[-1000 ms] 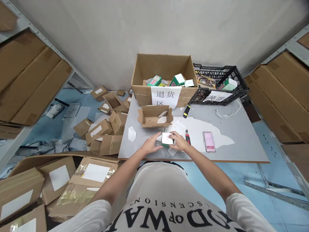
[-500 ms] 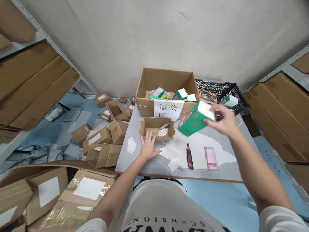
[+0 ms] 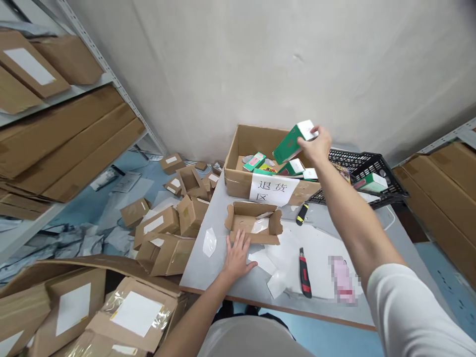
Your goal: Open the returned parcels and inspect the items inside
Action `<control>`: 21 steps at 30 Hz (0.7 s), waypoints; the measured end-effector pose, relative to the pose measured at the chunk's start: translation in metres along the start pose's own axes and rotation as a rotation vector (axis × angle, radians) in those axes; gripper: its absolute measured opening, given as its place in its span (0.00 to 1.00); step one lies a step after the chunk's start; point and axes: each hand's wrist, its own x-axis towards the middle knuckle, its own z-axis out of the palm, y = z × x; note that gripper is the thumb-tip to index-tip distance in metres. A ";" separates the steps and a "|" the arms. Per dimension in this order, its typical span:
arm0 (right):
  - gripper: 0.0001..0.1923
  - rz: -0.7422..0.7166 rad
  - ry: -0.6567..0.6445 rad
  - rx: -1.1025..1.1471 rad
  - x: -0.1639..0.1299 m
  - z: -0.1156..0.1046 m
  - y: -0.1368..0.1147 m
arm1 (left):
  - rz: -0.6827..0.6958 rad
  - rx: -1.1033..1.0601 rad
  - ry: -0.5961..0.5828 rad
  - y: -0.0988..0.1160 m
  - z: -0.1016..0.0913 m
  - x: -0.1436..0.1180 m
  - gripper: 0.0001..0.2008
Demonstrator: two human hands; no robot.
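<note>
- One green carton (image 3: 293,141) is in my right hand (image 3: 316,145) now, pinched at its white-labelled end, tilted, and held in the air above the open top of the large cardboard box (image 3: 238,173) at the far edge of the surface (image 3: 208,272); it has not been let go
- Several like cartons, green and white, already lie inside that box, so by my reading part of the sorting is done
- My left hand (image 3: 238,255) is spread flat, fingers open, gripping nothing, palm on the surface with its fingertips touching the near wall of the small opened shipping box (image 3: 255,228)
- That small box holds only bits of white paper as far as I can see, so I judge it emptied
- Loose white wrapping (image 3: 267,263) and a red-and-black utility knife (image 3: 304,271) lie just beside it
- Left to do, I judge: release the carton into the box, then deal with the emptied box and scraps
- Many brown boxes (image 3: 163,238) lie heaped on the floor to the left; whether they are full I cannot tell
</note>
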 end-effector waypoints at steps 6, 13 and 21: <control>0.20 0.229 -0.199 -0.119 -0.032 0.076 0.001 | -0.013 -0.051 -0.037 -0.001 -0.004 -0.004 0.39; 0.21 0.335 -0.459 -0.245 -0.069 0.116 0.019 | -0.001 -0.119 -0.098 -0.007 -0.004 -0.009 0.41; 0.36 0.255 -0.688 -0.450 -0.061 0.119 0.021 | 0.001 -0.118 -0.132 -0.008 -0.003 -0.011 0.42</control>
